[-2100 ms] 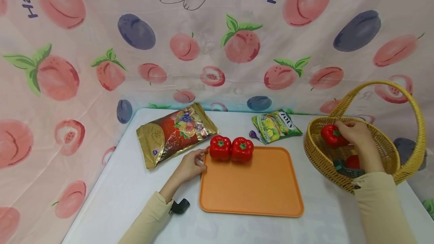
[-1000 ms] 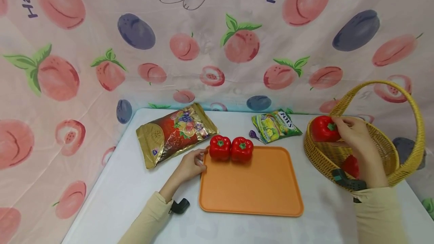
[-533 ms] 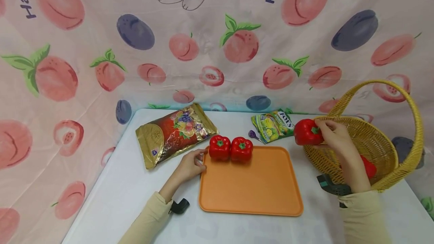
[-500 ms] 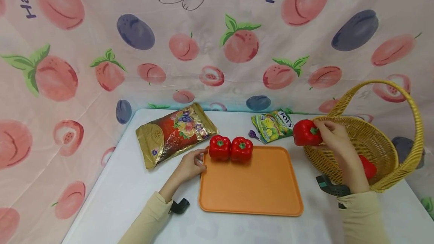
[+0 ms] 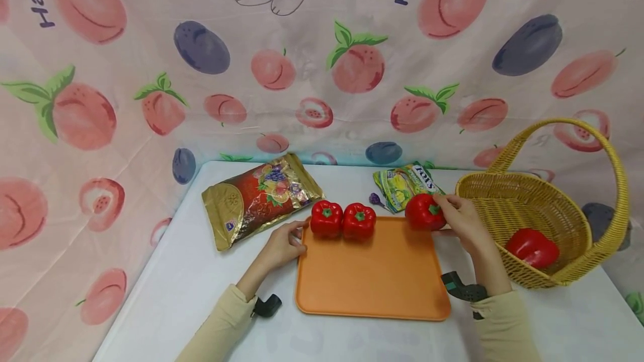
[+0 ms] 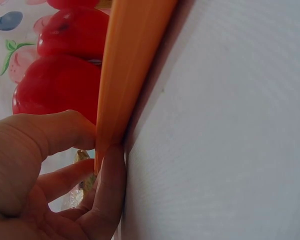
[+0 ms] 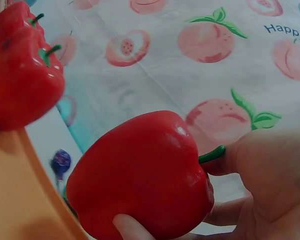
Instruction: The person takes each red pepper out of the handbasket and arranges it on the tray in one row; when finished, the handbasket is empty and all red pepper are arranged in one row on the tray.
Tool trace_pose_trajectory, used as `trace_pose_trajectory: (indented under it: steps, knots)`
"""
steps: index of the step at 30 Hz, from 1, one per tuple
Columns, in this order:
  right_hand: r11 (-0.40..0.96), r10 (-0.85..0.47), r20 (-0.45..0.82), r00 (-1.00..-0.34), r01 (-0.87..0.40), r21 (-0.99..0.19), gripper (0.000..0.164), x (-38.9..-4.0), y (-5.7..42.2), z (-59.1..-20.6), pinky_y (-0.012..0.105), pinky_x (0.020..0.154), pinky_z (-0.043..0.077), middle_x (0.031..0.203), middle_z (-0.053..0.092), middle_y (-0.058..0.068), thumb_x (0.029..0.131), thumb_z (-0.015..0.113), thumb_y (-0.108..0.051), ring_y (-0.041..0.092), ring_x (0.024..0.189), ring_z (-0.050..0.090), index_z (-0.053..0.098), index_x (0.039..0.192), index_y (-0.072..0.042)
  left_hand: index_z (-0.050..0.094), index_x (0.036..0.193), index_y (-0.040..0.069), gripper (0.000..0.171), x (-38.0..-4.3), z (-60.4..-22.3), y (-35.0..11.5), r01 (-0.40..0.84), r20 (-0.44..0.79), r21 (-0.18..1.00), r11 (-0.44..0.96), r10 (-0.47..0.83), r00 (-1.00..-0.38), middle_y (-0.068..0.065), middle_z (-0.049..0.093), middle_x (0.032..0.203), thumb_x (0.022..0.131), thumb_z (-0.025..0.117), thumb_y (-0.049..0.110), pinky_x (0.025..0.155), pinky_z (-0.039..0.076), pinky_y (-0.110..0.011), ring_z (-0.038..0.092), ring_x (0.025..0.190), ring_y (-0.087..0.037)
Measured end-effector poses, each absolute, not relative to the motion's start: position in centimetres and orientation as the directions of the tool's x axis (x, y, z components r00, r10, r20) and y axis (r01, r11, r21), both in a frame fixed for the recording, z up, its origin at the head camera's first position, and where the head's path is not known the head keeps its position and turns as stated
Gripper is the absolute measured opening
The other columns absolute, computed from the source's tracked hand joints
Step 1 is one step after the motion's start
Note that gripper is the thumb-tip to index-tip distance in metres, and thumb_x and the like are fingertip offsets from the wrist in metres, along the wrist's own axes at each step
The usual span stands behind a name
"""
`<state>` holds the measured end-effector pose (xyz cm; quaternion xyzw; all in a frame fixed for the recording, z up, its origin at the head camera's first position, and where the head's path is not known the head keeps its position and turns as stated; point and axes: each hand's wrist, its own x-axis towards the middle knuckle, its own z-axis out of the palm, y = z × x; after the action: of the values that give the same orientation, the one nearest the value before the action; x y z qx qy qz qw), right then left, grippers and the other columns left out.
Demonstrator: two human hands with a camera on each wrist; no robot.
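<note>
In the head view my right hand (image 5: 462,219) grips a red bell pepper (image 5: 425,212) with a green stem, held over the far right corner of an orange tray (image 5: 372,278). The right wrist view shows the thumb by the stem of this pepper (image 7: 140,175) and a fingertip on its side. My left hand (image 5: 282,246) pinches the tray's left rim near its far corner; thumb and fingers lie on either side of the rim (image 6: 122,75) in the left wrist view. Two more red bell peppers, the left one (image 5: 326,218) and the right one (image 5: 359,221), stand side by side at the tray's far left.
A yellow wicker basket (image 5: 495,194) with a tall handle stands on the right, a red bell pepper (image 5: 533,248) inside it. Behind the tray lie a gold and red bag (image 5: 261,200), a green candy bag (image 5: 405,186) and a purple-wrapped lollipop (image 5: 375,199). A fruit-print cloth (image 5: 312,71) hangs behind.
My right hand has lifted the bell pepper out of the basket and carried it left to above the tray's corner. The left hand has stayed at the tray's rim.
</note>
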<state>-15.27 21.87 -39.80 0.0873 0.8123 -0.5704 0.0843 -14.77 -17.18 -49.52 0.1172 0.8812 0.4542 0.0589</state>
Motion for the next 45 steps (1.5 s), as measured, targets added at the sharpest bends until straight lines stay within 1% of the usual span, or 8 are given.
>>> trace_pose_trajectory:
  steps: [6, 9, 16, 19, 27, 34, 42, 45]
  knots:
    - [0.29, 0.036, -0.301, -0.953, 0.298, -0.909, 0.064, -15.1, 20.5, -41.3, 0.046, 0.071, 0.057, 0.142, 0.035, 0.034, 0.104, 0.041, -0.039, 0.042, 0.108, 0.057, 0.036, 0.144, 0.011, 0.062, 0.127, 0.004, 0.052, -14.8, -49.5, -17.0, 0.112, -0.039, 0.819, 0.563, 0.249, -0.968, -0.004, 0.06, 0.092, 0.077, 0.075, 0.0, 0.064, 0.049, -0.028, 0.059, 0.07, -0.011]
    - [0.28, 0.044, -0.313, -0.949, 0.312, -0.908, 0.063, -14.9, 20.1, -41.7, 0.044, 0.069, 0.057, 0.142, 0.034, 0.034, 0.104, 0.041, -0.038, 0.045, 0.111, 0.056, 0.036, 0.144, 0.011, 0.062, 0.128, 0.004, 0.053, -14.8, -49.4, -16.9, 0.114, -0.039, 0.82, 0.561, 0.252, -0.967, -0.004, 0.06, 0.092, 0.077, 0.075, 0.0, 0.064, 0.05, -0.028, 0.059, 0.069, -0.011]
    - [0.26, 0.032, -0.315, -0.949, 0.312, -0.914, 0.058, -14.8, 19.4, -42.6, 0.045, 0.068, 0.058, 0.139, 0.039, 0.033, 0.104, 0.042, -0.036, 0.022, 0.084, 0.065, 0.042, 0.139, 0.011, 0.062, 0.128, 0.004, 0.053, -14.8, -49.4, -17.0, 0.126, -0.031, 0.818, 0.562, 0.262, -0.965, -0.005, 0.061, 0.093, 0.077, 0.074, 0.001, 0.064, 0.05, -0.027, 0.061, 0.07, -0.01]
    - [0.251, 0.035, -0.321, -0.946, 0.319, -0.914, 0.059, -14.8, 19.1, -42.9, 0.046, 0.068, 0.058, 0.138, 0.039, 0.035, 0.104, 0.043, -0.037, 0.02, 0.076, 0.067, 0.041, 0.14, 0.01, 0.062, 0.128, 0.003, 0.053, -14.8, -49.5, -17.1, 0.126, -0.026, 0.822, 0.555, 0.259, -0.966, -0.005, 0.061, 0.092, 0.077, 0.074, 0.0, 0.064, 0.051, -0.027, 0.062, 0.07, -0.01]
    - [0.286, 0.069, -0.384, -0.921, 0.387, -0.877, 0.059, -14.8, 18.2, -43.7, 0.04, 0.066, 0.058, 0.138, 0.041, 0.033, 0.104, 0.042, -0.039, 0.018, 0.074, 0.066, 0.042, 0.139, 0.008, 0.062, 0.129, 0.003, 0.056, -14.7, -49.6, -17.1, 0.141, -0.011, 0.82, 0.554, 0.262, -0.965, -0.005, 0.061, 0.091, 0.074, 0.074, -0.001, 0.065, 0.052, -0.027, 0.062, 0.07, -0.01]
    - [0.238, 0.071, -0.381, -0.922, 0.386, -0.891, 0.056, -14.8, 17.7, -43.9, 0.041, 0.065, 0.058, 0.139, 0.04, 0.033, 0.104, 0.043, -0.034, 0.017, 0.073, 0.065, 0.041, 0.141, 0.008, 0.062, 0.129, 0.003, 0.056, -14.7, -49.4, -17.0, 0.139, -0.012, 0.822, 0.552, 0.261, -0.965, -0.006, 0.061, 0.091, 0.074, 0.074, -0.001, 0.065, 0.052, -0.027, 0.063, 0.07, -0.01]
    - [0.262, 0.064, -0.379, -0.923, 0.382, -0.886, 0.058, -14.9, 17.3, -43.9, 0.041, 0.067, 0.058, 0.138, 0.042, 0.032, 0.104, 0.043, -0.037, 0.018, 0.078, 0.064, 0.043, 0.14, 0.007, 0.062, 0.129, 0.003, 0.056, -14.7, -49.4, -17.2, 0.146, -0.003, 0.823, 0.548, 0.261, -0.965, -0.006, 0.061, 0.091, 0.075, 0.073, -0.001, 0.065, 0.051, -0.027, 0.063, 0.07, -0.01]
    - [0.267, 0.064, -0.385, -0.921, 0.387, -0.882, 0.058, -14.9, 17.2, -44.0, 0.041, 0.067, 0.058, 0.137, 0.044, 0.032, 0.104, 0.043, -0.037, 0.017, 0.075, 0.065, 0.043, 0.14, 0.007, 0.062, 0.129, 0.004, 0.055, -14.7, -49.4, -17.2, 0.144, -0.004, 0.822, 0.551, 0.259, -0.966, -0.006, 0.06, 0.091, 0.075, 0.074, -0.001, 0.066, 0.051, -0.027, 0.062, 0.07, -0.01]
